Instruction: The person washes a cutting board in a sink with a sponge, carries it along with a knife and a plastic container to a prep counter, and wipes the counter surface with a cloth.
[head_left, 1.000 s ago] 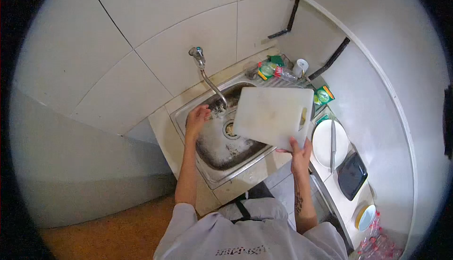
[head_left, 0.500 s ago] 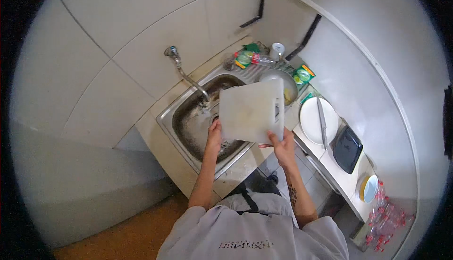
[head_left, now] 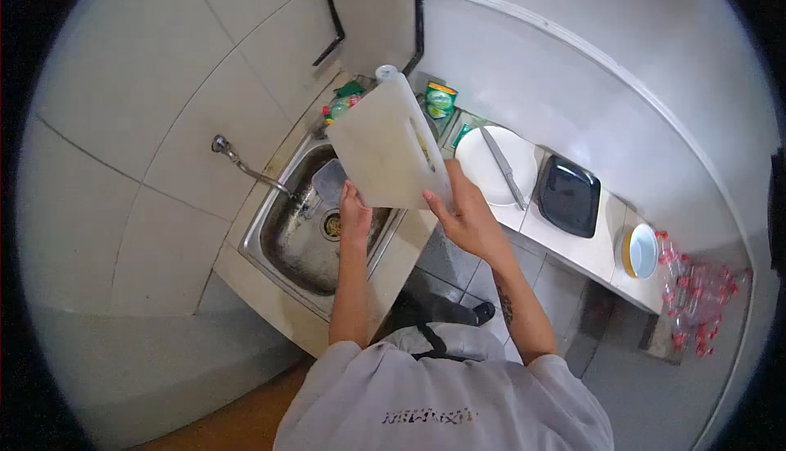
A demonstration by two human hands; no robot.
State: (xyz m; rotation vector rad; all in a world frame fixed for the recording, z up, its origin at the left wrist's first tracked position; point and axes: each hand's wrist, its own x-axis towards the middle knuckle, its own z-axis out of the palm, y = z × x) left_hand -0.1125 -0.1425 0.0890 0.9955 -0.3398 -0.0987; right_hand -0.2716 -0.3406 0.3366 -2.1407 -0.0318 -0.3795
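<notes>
The cutting board [head_left: 381, 152] is now tilting more steeply, with its slotted edge slanting up and away, and it is hanging in the air over the right side of the sink [head_left: 299, 246]. The right hand [head_left: 471, 209] is gripping it firmly near the lower right corner, thumb pressing on the facing side. The left hand [head_left: 354, 218] is curling its fingers at the lower left corner — whether it is pinching the edge or only steadying it, I cannot tell. With hands at both corners, the board seems to be turning under control rather than resting on anything.

Compared with a second ago, the left hand is no longer reaching toward the faucet [head_left: 230, 155] apart from the board; it is meeting the lower corner instead. The whole view is swinging rightward — the worktop [head_left: 607, 238] is now sitting nearer the middle. A greyish, see-through piece [head_left: 327, 181] is showing beside the board's left edge, where none was showing half a second ago; its shape is too covered to name. The knife [head_left: 503, 167] is still lying across the white plate [head_left: 475, 164], and the black tray [head_left: 570, 196] is still resting just beside it.
</notes>
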